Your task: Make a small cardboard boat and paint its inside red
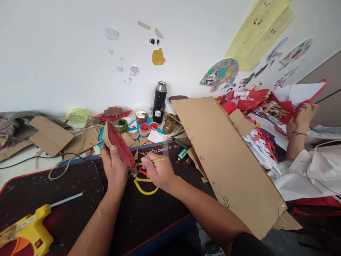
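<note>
My left hand [115, 167] is closed on a folded cardboard piece [121, 144] whose inner face is painted dark red; it is tilted upright above the black mat. In my right hand [158, 172] is a thin paintbrush with a green handle [158, 160]. The brush's tip end points left at the lower end of the red piece, and I cannot tell whether it touches. Just below, scissors with yellow and red handles [146, 192] lie on the mat, partly hidden by my right hand. Behind stand a pot of red paint [144, 129] and a jar of green paint [120, 125].
A yellow glue gun [34, 229] lies at the lower left. A large cardboard sheet [226, 160] leans across the right side. A black thermos [160, 97] and a jar of murky liquid [168, 124] stand near the wall. Another person's hand [306, 115] holds red and white paper at far right.
</note>
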Demonstrator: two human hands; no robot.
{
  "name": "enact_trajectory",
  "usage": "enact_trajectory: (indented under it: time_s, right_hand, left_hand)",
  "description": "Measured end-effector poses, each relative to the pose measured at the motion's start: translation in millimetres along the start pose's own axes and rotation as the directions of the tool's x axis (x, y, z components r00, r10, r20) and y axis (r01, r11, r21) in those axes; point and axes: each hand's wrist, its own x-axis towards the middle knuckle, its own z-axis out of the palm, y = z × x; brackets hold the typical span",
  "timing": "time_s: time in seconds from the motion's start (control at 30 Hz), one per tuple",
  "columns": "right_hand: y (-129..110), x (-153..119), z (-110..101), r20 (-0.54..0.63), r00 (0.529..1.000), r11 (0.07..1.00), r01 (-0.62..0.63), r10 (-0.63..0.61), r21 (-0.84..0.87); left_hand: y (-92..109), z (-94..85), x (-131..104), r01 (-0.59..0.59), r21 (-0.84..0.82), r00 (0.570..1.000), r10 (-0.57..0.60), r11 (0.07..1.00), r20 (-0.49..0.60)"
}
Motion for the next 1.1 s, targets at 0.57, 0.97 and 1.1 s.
enact_trajectory:
  time_s: [0.57, 0.97, 1.1]
  right_hand:
    - [3, 7, 3, -0.003, 1.0, 0.999, -0.004, 0.004, -0.051]
    - [1, -1, 3, 0.013, 1.0, 0.997, 0.02, -0.019, -0.068]
    - [-2, -7, -1, 0.022, 1.0, 1.0, 0.017, -0.016, -0.01]
  left_hand:
    - [-4, 1.8, 0, -0.01, 0.02, 0.999, 0.009, 1.0, 0.044]
    - [1, -1.7, 3, 0.0, 0.028, 1.0, 0.0, 1.0, -0.008]
    - [5, -4.4, 4, 0.017, 0.049, 0.999, -0.016, 0.999, -0.028]
